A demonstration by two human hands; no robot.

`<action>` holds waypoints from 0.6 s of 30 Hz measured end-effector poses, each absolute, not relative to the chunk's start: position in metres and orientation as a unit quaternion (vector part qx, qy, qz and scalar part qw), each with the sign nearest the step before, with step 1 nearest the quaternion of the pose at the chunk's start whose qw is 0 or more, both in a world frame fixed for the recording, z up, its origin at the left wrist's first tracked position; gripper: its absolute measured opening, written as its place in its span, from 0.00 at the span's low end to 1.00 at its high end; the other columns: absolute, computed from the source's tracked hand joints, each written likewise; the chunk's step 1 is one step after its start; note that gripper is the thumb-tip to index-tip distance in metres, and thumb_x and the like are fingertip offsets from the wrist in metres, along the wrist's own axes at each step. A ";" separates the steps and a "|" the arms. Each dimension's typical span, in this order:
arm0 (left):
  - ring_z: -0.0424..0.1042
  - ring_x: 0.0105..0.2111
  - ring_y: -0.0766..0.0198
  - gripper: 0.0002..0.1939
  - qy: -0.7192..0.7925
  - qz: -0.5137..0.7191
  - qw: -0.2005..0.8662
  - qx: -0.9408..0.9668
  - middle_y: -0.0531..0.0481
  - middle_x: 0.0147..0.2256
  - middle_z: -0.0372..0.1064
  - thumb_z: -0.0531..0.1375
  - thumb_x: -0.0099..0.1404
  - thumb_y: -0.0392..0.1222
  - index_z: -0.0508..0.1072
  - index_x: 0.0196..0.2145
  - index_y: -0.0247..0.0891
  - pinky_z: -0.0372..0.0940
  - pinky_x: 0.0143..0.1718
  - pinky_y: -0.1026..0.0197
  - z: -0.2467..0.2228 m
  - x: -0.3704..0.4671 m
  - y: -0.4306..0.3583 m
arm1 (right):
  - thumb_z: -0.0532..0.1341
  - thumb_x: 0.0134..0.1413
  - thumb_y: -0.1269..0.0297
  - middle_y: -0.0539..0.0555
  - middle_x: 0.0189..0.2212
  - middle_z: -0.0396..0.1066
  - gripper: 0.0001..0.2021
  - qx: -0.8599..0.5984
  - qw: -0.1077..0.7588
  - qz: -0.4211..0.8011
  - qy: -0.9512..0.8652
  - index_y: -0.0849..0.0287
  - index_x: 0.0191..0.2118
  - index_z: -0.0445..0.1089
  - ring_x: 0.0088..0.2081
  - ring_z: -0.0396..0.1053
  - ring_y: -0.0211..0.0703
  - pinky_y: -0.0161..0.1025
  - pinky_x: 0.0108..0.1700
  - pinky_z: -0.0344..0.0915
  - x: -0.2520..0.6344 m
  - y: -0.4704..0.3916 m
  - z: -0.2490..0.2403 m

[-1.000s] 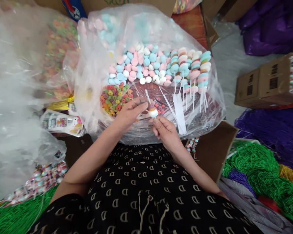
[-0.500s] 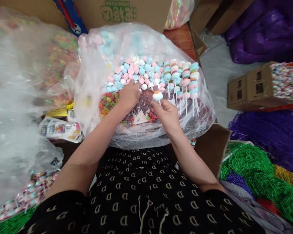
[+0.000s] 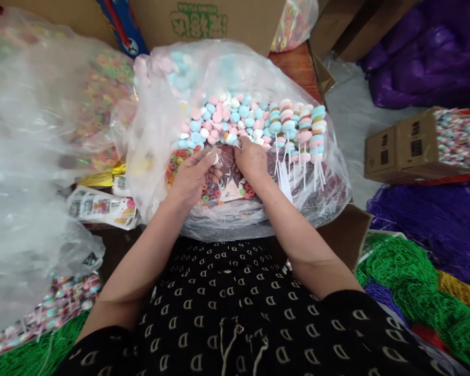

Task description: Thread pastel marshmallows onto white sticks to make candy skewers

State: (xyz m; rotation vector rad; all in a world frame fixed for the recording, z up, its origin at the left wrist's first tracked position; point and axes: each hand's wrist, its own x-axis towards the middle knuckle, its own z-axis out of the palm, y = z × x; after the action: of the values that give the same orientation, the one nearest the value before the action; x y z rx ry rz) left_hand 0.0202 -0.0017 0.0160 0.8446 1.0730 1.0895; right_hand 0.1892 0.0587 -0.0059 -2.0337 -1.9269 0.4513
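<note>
My left hand (image 3: 191, 177) pinches a white marshmallow (image 3: 213, 157) between thumb and fingers, above the loose cereal rings (image 3: 177, 162). To its right, my right hand (image 3: 253, 159) is closed on a marshmallow skewer (image 3: 232, 139), whose loaded end points up and left against the marshmallow pile; its stick is mostly hidden by the fingers. Pink, blue and white marshmallows (image 3: 219, 114) lie heaped just beyond both hands. Several filled skewers (image 3: 288, 117) rest to the right, white sticks toward me. Everything lies on a clear plastic bag (image 3: 235, 225).
A bag of cereal rings (image 3: 105, 99) bulges at the left. A large cardboard box (image 3: 238, 26) stands behind the work area. On the right are a carton filled with wrapped pieces (image 3: 415, 141), purple shreds (image 3: 426, 219) and green beads (image 3: 407, 277).
My left hand has drawn back from the pile with a white marshmallow. My right hand has moved up and left, tipping the skewer toward the pile. The view has shifted slightly.
</note>
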 end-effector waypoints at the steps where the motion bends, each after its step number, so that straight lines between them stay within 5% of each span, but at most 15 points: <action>1: 0.74 0.26 0.67 0.17 0.467 0.481 0.648 0.361 0.52 0.30 0.75 0.72 0.63 0.54 0.79 0.43 0.40 0.69 0.26 0.63 0.015 0.020 -0.005 | 0.58 0.70 0.66 0.66 0.42 0.82 0.15 -0.707 0.172 0.165 -0.666 0.66 0.53 0.77 0.46 0.77 0.59 0.48 0.50 0.69 0.190 0.057 -0.007; 5: 0.75 0.27 0.66 0.16 0.479 0.489 0.644 0.343 0.51 0.31 0.76 0.69 0.67 0.52 0.80 0.48 0.42 0.71 0.29 0.62 0.008 0.021 -0.015 | 0.64 0.67 0.59 0.53 0.31 0.76 0.08 -0.644 0.334 0.276 -0.631 0.57 0.39 0.76 0.38 0.72 0.48 0.44 0.44 0.69 0.196 0.038 0.001; 8: 0.78 0.31 0.64 0.13 0.488 0.493 0.632 0.347 0.49 0.35 0.79 0.67 0.70 0.49 0.80 0.49 0.41 0.75 0.35 0.59 0.001 0.025 -0.018 | 0.65 0.66 0.43 0.46 0.21 0.64 0.20 -0.561 0.421 0.453 -0.550 0.53 0.30 0.68 0.25 0.62 0.39 0.37 0.30 0.62 0.197 0.010 0.012; 13: 0.81 0.37 0.61 0.12 0.486 0.502 0.615 0.365 0.49 0.38 0.82 0.64 0.73 0.48 0.81 0.50 0.43 0.78 0.40 0.57 -0.006 0.040 -0.023 | 0.69 0.55 0.32 0.42 0.17 0.59 0.28 -0.479 0.416 0.639 -0.435 0.53 0.31 0.67 0.17 0.48 0.31 0.35 0.19 0.44 0.191 -0.026 0.018; 18: 0.80 0.49 0.59 0.17 0.485 0.490 0.592 0.417 0.46 0.45 0.83 0.58 0.78 0.52 0.81 0.55 0.44 0.77 0.49 0.57 -0.002 0.050 -0.034 | 0.71 0.51 0.30 0.42 0.18 0.61 0.30 -0.478 0.419 0.661 -0.398 0.54 0.31 0.67 0.17 0.46 0.30 0.35 0.19 0.41 0.189 -0.032 0.010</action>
State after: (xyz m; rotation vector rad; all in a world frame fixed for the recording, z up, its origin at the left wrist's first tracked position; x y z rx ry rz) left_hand 0.0495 -0.0343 -0.0023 0.9699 1.1270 1.1403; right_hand 0.1893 -0.0316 0.0101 -1.1985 -0.9990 1.6585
